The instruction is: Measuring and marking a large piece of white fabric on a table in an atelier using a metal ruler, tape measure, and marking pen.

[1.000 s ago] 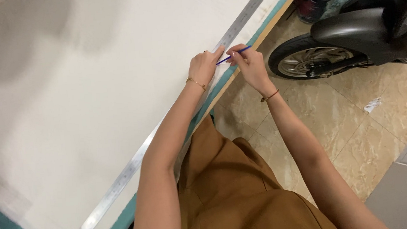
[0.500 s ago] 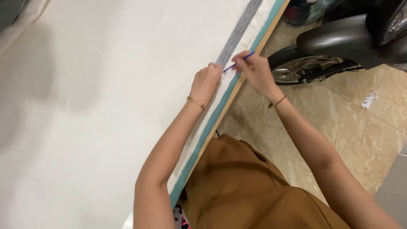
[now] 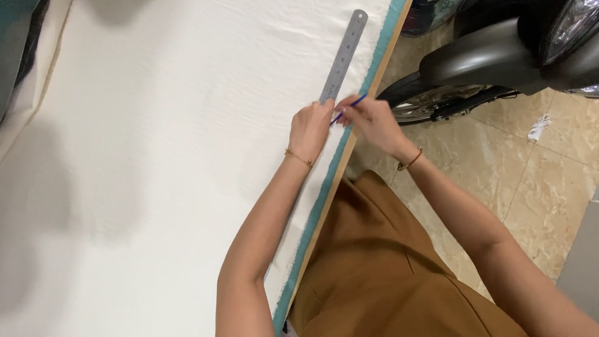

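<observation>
So the left hand (image 3: 312, 127) is pressed flat, fingers down, on the near end of a long metal ruler (image 3: 343, 52), pinning it to the white cloth (image 3: 169, 165). The ruler runs away from that hand toward the far edge of the cloth, lying roughly parallel to the counter (image 3: 330, 187) edge with its teal trim and wooden lip. The right hand (image 3: 371, 122) is just beside the left one, nearly touching it, fingers pinched narrow around a thin blue pen (image 3: 348, 108). The pen tip points at the cloth right by the ruler's edge, between the two hands; can't quite tell if the tip is actually touching the cloth. Both wrists have a thin bracelet on.

The cloth spreads out wide to the left of the hands and covers pretty much the whole counter. Off to the right of the right hand, on the tiled floor (image 3: 531, 170), there's a dark scooter (image 3: 519, 41) parked close to the counter, front wheel near the edge. The person is wearing brown clothes (image 3: 389, 283), standing tight against the counter.
</observation>
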